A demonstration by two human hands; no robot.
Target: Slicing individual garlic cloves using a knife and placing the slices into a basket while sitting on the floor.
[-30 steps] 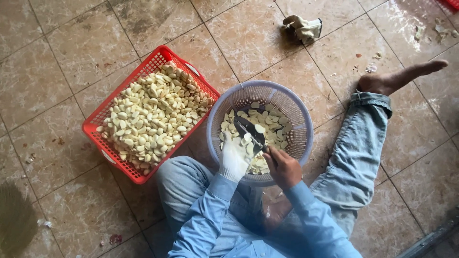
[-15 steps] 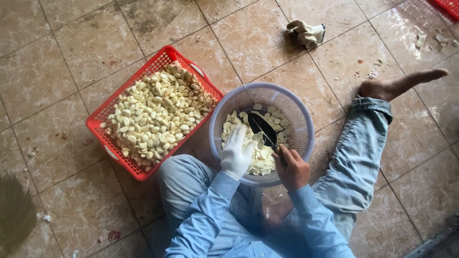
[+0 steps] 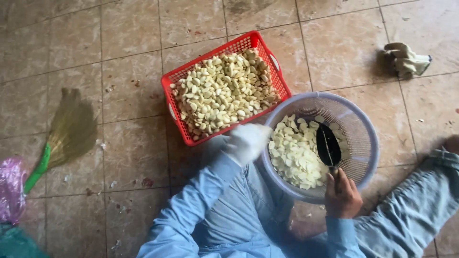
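Note:
I sit on a tiled floor in light blue sleeves and jeans. My left hand (image 3: 246, 141) wears a white glove and hovers between the red basket (image 3: 178, 106) full of peeled garlic cloves (image 3: 222, 93) and the round pale strainer bowl (image 3: 367, 138); it is blurred and whether it holds a clove cannot be told. My right hand (image 3: 342, 195) is bare and grips the handle of a knife, its dark blade (image 3: 328, 145) lying over the cut garlic pieces (image 3: 295, 153) inside the bowl.
A grass broom with a green handle (image 3: 64, 138) lies on the floor at the left beside a pink bag (image 3: 10, 186). A crumpled cloth or glove (image 3: 405, 59) lies at the upper right. My right leg (image 3: 411, 210) stretches out to the right.
My gloved left hand has come out of the bowl and moved left toward the red basket. The view has shifted left, bringing the broom into sight. The knife stays over the bowl.

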